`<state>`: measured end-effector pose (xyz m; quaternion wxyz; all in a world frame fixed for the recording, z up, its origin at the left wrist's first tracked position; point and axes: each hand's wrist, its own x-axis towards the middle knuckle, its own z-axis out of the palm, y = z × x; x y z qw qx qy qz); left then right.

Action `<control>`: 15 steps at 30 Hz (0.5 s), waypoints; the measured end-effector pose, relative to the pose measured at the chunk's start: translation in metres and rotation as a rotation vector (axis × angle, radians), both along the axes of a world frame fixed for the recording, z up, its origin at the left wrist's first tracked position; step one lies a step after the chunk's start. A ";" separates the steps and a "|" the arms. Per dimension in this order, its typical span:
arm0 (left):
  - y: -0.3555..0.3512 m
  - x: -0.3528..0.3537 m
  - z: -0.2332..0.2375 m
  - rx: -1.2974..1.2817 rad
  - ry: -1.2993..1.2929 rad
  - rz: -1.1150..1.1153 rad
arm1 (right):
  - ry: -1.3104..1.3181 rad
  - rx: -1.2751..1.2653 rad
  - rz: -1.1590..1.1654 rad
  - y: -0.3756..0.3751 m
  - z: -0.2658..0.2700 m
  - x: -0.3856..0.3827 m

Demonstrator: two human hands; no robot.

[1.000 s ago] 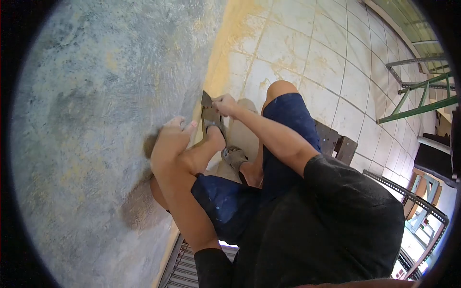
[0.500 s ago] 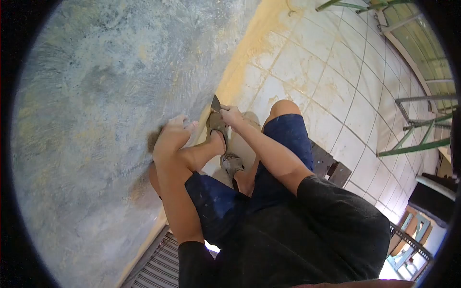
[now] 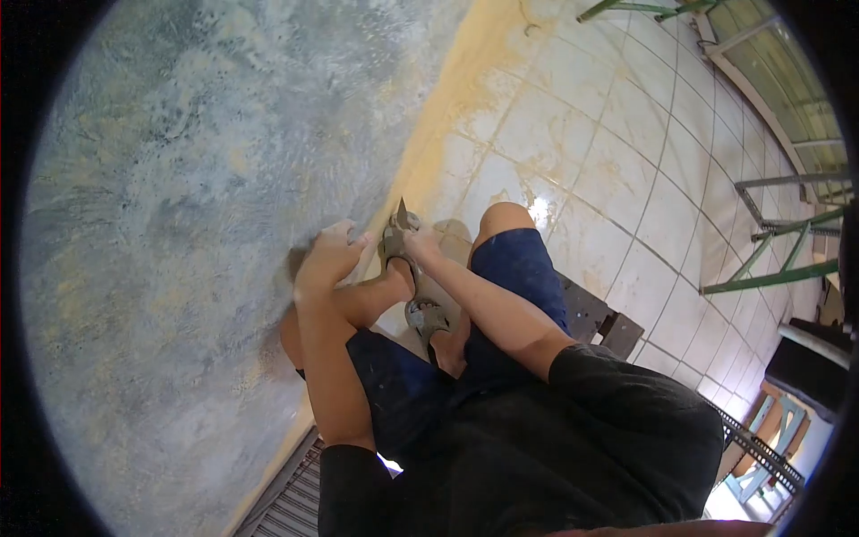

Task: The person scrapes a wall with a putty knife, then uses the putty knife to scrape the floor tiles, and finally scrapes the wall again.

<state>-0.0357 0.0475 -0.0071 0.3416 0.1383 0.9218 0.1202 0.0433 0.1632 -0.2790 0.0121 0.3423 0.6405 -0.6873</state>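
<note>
Right hand (image 3: pixel 420 243), closed in a fist round the handle of a dark flat-bladed metal scraper (image 3: pixel 400 215); the handle itself is hidden inside the grip. The blade leaves the hand on the thumb side and points away from the person's body. Its long axis runs roughly along the seam where the mottled grey-blue plastered wall (image 3: pixel 179 224) meets the pale, yellow-stained tiled floor (image 3: pixel 582 134). The blade tip lies at or just beside that seam; whether the edge touches the plaster cannot be told at this size.

Left hand (image 3: pixel 329 259), open and holding nothing, is laid against the wall just beside the scraper, on the wall side of it, fingers slightly bent and pointing towards the blade. The two hands are near one another but apart, with the toe of one grey strapped sandal (image 3: pixel 392 243) between them. Of the two, the right hand is the one on the tool, while the left hand is the nearer to the wall face.

Both forearms reach forward from black sleeves over knees in dark blue shorts. A second grey sandal (image 3: pixel 428 315) rests nearer the body, and the person sits on a low dark wooden stool (image 3: pixel 586 313). Green metal framing (image 3: pixel 769 268) stands well apart, across the floor.
</note>
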 end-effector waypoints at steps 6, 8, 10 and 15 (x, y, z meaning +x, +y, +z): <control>-0.002 0.002 -0.013 0.099 0.060 -0.102 | 0.131 0.539 0.024 0.073 0.132 0.017; 0.003 0.013 0.009 0.131 0.120 -0.106 | 0.163 0.617 -0.092 0.108 0.189 0.041; 0.003 0.022 0.023 0.180 0.096 -0.135 | 0.127 0.770 -0.210 0.139 0.239 0.082; -0.003 0.029 0.026 0.235 0.145 -0.265 | -0.134 1.161 -0.450 0.188 0.194 0.242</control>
